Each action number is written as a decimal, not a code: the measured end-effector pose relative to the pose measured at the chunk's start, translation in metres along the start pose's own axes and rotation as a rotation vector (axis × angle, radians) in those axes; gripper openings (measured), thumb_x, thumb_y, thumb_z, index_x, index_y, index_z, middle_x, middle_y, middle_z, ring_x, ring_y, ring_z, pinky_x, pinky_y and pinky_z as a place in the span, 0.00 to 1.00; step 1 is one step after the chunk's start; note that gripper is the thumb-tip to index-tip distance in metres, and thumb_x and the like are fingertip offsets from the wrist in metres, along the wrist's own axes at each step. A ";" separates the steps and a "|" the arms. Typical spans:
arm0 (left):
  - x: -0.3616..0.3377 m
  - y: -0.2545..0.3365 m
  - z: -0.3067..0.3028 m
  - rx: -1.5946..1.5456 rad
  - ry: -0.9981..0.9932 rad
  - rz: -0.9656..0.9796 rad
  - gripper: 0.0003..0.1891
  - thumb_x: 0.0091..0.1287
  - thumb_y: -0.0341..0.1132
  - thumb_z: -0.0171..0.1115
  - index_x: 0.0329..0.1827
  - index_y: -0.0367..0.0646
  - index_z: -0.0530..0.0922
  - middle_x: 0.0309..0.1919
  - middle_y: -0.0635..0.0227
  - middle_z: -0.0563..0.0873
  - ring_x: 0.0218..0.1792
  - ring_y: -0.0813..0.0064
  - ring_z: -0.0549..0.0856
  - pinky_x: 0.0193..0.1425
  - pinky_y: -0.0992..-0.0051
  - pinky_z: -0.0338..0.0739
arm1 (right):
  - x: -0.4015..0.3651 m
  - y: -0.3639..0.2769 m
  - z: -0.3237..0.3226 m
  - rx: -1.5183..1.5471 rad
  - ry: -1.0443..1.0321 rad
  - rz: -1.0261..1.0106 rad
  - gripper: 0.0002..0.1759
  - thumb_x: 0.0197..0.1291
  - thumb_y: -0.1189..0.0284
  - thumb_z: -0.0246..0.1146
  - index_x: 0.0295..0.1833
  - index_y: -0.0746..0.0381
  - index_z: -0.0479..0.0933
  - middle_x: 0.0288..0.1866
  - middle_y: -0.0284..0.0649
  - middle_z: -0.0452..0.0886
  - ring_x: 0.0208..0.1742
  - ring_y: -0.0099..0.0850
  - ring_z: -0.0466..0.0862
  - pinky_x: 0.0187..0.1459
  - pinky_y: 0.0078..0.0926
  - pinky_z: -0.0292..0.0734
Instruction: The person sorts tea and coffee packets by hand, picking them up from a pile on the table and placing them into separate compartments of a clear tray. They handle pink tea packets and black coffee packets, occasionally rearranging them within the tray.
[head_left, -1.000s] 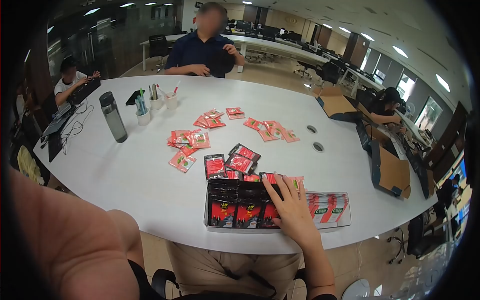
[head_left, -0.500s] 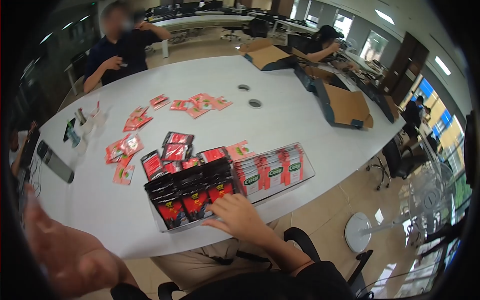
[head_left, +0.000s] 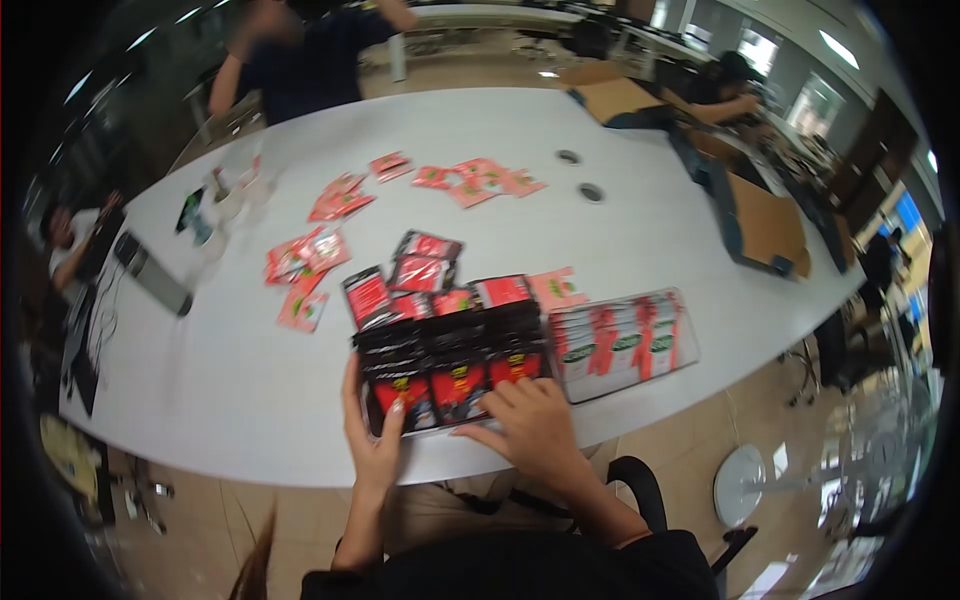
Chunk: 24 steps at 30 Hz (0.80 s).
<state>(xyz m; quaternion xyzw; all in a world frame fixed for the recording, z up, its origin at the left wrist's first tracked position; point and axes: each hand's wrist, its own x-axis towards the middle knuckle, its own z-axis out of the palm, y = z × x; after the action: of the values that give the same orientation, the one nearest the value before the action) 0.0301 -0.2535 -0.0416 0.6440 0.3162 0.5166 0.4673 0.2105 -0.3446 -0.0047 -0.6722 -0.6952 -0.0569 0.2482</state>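
Note:
My left hand (head_left: 374, 438) is closed round the left end of a clear plastic tray (head_left: 432, 430), thumb on the front packets and fingers along the side. Rows of black-and-red packets (head_left: 460, 388) stand upright in it. At the tray's front right, my right hand (head_left: 535, 425) grips with curled fingers over the packets and the thumb near the front edge. Touching or close on the right is a second clear tray (head_left: 640, 385) of red-and-white Cozy sachets (head_left: 622, 345). Loose black-and-red packets (head_left: 425, 270) lie just behind the first tray.
Loose pink sachets (head_left: 480, 180) lie in groups across the white table (head_left: 270, 400). A grey bottle (head_left: 153, 275) and cups (head_left: 228, 200) stand at the left. Opened cardboard boxes (head_left: 765, 220) are at the right. Another person (head_left: 310, 70) is across the table.
My left hand has come from the lower left, where it was raised and open, onto the tray's left end. My right hand stays at the tray's front. The camera view has shifted.

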 end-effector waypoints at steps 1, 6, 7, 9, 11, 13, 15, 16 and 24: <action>0.001 0.000 0.001 -0.011 0.015 0.006 0.36 0.65 0.27 0.57 0.75 0.32 0.53 0.71 0.50 0.62 0.71 0.63 0.64 0.73 0.67 0.58 | 0.001 -0.002 0.000 0.041 0.059 -0.016 0.18 0.49 0.54 0.70 0.35 0.56 0.78 0.32 0.32 0.76 0.38 0.31 0.77 0.44 0.30 0.66; 0.003 -0.003 -0.003 0.015 0.001 0.028 0.36 0.63 0.24 0.58 0.74 0.32 0.54 0.72 0.49 0.61 0.71 0.61 0.64 0.73 0.67 0.59 | 0.000 -0.016 0.017 0.247 0.301 -0.049 0.15 0.44 0.63 0.74 0.37 0.56 0.81 0.35 0.31 0.79 0.40 0.32 0.77 0.48 0.33 0.66; 0.003 -0.004 -0.003 0.026 -0.003 0.034 0.36 0.62 0.24 0.58 0.74 0.32 0.54 0.73 0.48 0.61 0.71 0.60 0.64 0.73 0.67 0.59 | -0.001 -0.019 0.023 0.271 0.329 -0.061 0.15 0.44 0.64 0.75 0.37 0.56 0.81 0.35 0.31 0.79 0.40 0.32 0.77 0.48 0.33 0.66; 0.004 -0.005 -0.004 0.035 -0.009 0.048 0.37 0.61 0.23 0.58 0.74 0.32 0.54 0.73 0.49 0.60 0.71 0.62 0.65 0.73 0.67 0.60 | -0.002 -0.023 0.037 0.182 0.317 -0.094 0.14 0.44 0.64 0.74 0.37 0.55 0.82 0.36 0.29 0.80 0.40 0.28 0.77 0.49 0.31 0.63; 0.004 -0.006 -0.004 0.026 -0.012 0.044 0.37 0.62 0.22 0.58 0.74 0.33 0.54 0.73 0.49 0.60 0.71 0.62 0.65 0.72 0.68 0.60 | 0.001 -0.026 0.041 0.074 0.300 -0.116 0.15 0.45 0.62 0.74 0.38 0.54 0.82 0.36 0.28 0.80 0.39 0.26 0.77 0.50 0.30 0.62; 0.003 -0.004 -0.004 0.014 -0.013 0.038 0.37 0.62 0.23 0.58 0.75 0.33 0.53 0.73 0.50 0.60 0.71 0.62 0.65 0.72 0.68 0.61 | -0.001 -0.024 0.043 0.062 0.300 -0.126 0.16 0.45 0.61 0.74 0.39 0.54 0.82 0.36 0.27 0.80 0.39 0.25 0.77 0.49 0.29 0.61; 0.005 -0.001 -0.002 0.000 -0.010 0.038 0.36 0.63 0.23 0.57 0.75 0.34 0.54 0.73 0.50 0.60 0.71 0.62 0.66 0.72 0.68 0.61 | -0.002 -0.021 0.046 0.066 0.309 -0.141 0.16 0.45 0.61 0.74 0.40 0.54 0.82 0.36 0.27 0.80 0.39 0.25 0.77 0.49 0.29 0.61; 0.006 0.001 -0.002 -0.005 -0.004 0.036 0.36 0.63 0.23 0.57 0.74 0.34 0.54 0.73 0.50 0.60 0.70 0.62 0.66 0.72 0.67 0.61 | -0.002 -0.021 0.046 0.068 0.305 -0.139 0.16 0.45 0.61 0.74 0.40 0.54 0.82 0.36 0.27 0.80 0.39 0.25 0.77 0.49 0.29 0.61; -0.016 -0.015 -0.016 -0.114 0.399 0.189 0.19 0.69 0.26 0.53 0.62 0.35 0.65 0.34 0.62 0.82 0.42 0.71 0.81 0.53 0.71 0.72 | 0.000 -0.025 0.043 0.109 0.294 -0.111 0.13 0.46 0.66 0.73 0.39 0.55 0.83 0.35 0.28 0.82 0.39 0.26 0.77 0.49 0.29 0.60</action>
<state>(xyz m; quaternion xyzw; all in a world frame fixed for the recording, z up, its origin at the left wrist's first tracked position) 0.0116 -0.2582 -0.0614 0.5286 0.3108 0.6922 0.3806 0.1753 -0.3297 -0.0358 -0.6029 -0.6893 -0.1305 0.3798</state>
